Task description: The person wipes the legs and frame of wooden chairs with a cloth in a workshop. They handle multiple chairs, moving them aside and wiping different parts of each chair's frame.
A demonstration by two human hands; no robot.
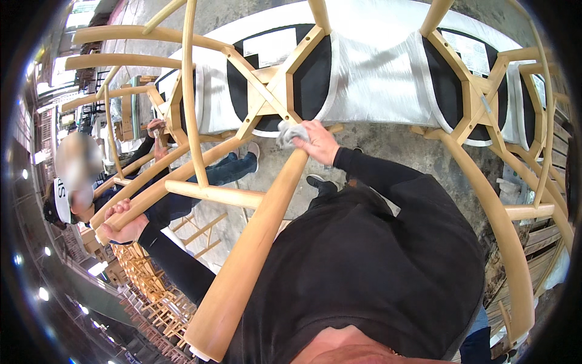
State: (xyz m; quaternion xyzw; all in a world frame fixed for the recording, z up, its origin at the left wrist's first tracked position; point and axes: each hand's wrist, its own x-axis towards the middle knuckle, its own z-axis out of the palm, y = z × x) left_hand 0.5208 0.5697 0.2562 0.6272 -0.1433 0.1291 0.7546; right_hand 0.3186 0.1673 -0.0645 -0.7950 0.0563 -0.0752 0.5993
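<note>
An upturned wooden chair rests before me, its black underside [318, 76] and crossed wooden braces [267, 94] facing up. My left hand [124, 223] is wrapped round the end of one pale chair leg [176, 177]. In my right hand [318, 144] is a crumpled grey cloth [292, 133], pressed at the top of the thick near leg [254, 236], close to the seat. A wooden stretcher [215, 193] joins these two legs. The cloth and my fingers hide part of the joint there.
The chairs lie on a long surface covered in shiny plastic wrap [382, 85]. Another upturned chair [485, 109] is at the right, its leg [494, 224] reaching toward me. A co-worker [76, 200] stands at the left, a hand [156, 128] at another chair. Stacked chair frames [151, 285] fill the lower left.
</note>
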